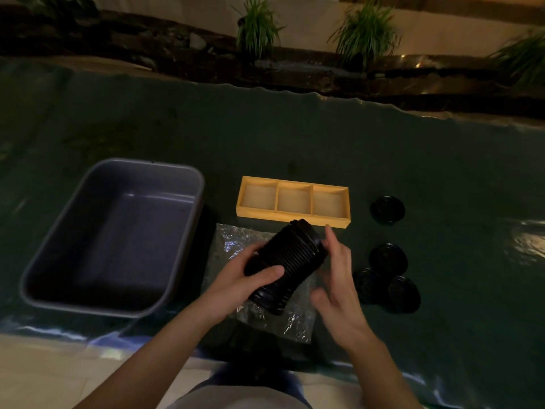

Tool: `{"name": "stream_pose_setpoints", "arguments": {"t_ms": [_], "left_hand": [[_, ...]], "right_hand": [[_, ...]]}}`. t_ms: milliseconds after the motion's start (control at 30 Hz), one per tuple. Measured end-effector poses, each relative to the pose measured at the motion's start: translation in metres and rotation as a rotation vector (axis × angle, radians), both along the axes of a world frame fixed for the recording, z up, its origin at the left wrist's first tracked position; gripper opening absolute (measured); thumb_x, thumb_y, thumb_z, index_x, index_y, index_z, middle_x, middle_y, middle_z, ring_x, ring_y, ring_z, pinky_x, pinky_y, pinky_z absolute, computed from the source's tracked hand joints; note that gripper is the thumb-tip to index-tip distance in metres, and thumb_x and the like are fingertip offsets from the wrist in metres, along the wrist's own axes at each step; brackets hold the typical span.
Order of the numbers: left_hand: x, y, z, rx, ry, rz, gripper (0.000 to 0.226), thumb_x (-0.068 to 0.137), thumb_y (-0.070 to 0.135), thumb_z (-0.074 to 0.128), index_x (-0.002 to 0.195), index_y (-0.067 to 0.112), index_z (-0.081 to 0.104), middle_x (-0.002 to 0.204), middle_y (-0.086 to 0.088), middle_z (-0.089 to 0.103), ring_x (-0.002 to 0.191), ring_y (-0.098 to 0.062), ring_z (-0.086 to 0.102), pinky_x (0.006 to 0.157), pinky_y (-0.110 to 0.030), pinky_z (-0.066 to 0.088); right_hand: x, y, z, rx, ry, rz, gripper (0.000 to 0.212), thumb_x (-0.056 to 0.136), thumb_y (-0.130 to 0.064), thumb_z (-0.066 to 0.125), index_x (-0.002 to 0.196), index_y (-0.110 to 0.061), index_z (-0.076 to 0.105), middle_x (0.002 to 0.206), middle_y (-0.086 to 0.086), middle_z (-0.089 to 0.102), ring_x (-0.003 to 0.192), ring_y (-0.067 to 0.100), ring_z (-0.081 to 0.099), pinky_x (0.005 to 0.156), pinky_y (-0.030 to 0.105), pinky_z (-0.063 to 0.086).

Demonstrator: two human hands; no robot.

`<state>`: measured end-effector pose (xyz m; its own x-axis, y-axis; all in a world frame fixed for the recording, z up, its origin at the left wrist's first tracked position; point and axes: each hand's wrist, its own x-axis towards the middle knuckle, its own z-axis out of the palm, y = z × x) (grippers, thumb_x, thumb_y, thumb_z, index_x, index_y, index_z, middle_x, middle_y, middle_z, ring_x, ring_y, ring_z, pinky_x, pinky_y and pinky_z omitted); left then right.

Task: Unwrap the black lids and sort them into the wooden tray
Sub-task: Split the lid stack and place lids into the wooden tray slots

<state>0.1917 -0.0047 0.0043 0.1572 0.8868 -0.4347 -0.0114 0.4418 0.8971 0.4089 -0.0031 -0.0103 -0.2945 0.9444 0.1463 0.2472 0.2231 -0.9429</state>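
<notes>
A long stack of black lids point(287, 265) lies tilted above a sheet of clear plastic wrap point(278, 320). My left hand point(246, 280) grips the stack near its lower end. At the stack's upper end my right hand point(337, 273) has its fingers spread, touching or nearly touching the top lids. The wooden tray point(293, 217) with three compartments sits just behind, and nothing is in it. Several loose black lids lie to the right: one point(387, 210) beside the tray and a cluster point(387, 280) nearer to me.
A large grey plastic tub point(188, 231) stands to the left, with nothing inside. The table is covered in a dark green cloth point(295, 137). Potted plants point(256, 28) and a dark ledge run along the far side.
</notes>
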Motion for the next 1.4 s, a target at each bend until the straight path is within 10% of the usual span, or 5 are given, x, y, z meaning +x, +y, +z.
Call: {"name": "stream_pose_setpoints", "arguments": {"t_ms": [200,433,800,1033,1400], "left_hand": [[0.012,0.008,0.013,0.244,0.293,-0.143,0.085,0.065,0.051,0.090,0.140,0.034,0.055,0.131,0.013,0.067,0.123,-0.005,0.063,0.108,-0.041,0.051],[0.008,0.011,0.015,0.299,0.418,-0.160,0.082,0.065,0.054,0.090,0.138,0.043,0.054,0.126,0.019,0.068,0.118,0.002,0.063,0.104,-0.038,0.054],[0.001,0.014,0.011,0.181,0.299,-0.029,0.096,0.050,0.053,0.092,0.136,0.031,0.058,0.123,0.014,0.067,0.111,0.000,0.067,0.101,-0.034,0.056],[-0.010,0.012,0.010,0.088,0.142,-0.037,0.083,0.065,0.013,0.096,0.136,0.034,0.058,0.128,0.007,0.066,0.117,-0.015,0.068,0.098,-0.040,0.059],[0.008,0.014,0.011,0.372,0.491,-0.055,0.104,0.050,0.064,0.091,0.143,0.037,0.052,0.130,0.020,0.062,0.122,0.003,0.056,0.107,-0.032,0.048]], "right_hand": [[-0.011,0.007,0.013,0.013,-0.034,-0.191,0.041,0.095,-0.069,0.048,0.134,-0.057,0.047,0.127,-0.018,0.040,0.130,0.006,0.046,0.103,0.008,0.037],[-0.012,0.006,0.006,-0.098,0.004,-0.138,0.065,0.091,-0.060,0.065,0.144,-0.029,0.045,0.135,-0.004,0.060,0.126,0.022,0.060,0.102,0.049,0.052],[-0.029,0.012,0.010,-0.233,0.181,-0.206,0.057,0.084,-0.046,0.080,0.131,-0.034,0.050,0.118,-0.019,0.068,0.113,0.006,0.067,0.087,0.016,0.054],[-0.037,0.012,0.010,-0.275,0.303,-0.311,0.050,0.081,-0.044,0.078,0.124,-0.038,0.053,0.110,-0.019,0.068,0.108,0.005,0.067,0.087,0.020,0.054],[-0.040,0.007,0.008,-0.241,0.182,-0.308,0.062,0.079,-0.066,0.074,0.130,-0.042,0.048,0.128,-0.010,0.062,0.123,0.013,0.062,0.096,0.033,0.055]]}}
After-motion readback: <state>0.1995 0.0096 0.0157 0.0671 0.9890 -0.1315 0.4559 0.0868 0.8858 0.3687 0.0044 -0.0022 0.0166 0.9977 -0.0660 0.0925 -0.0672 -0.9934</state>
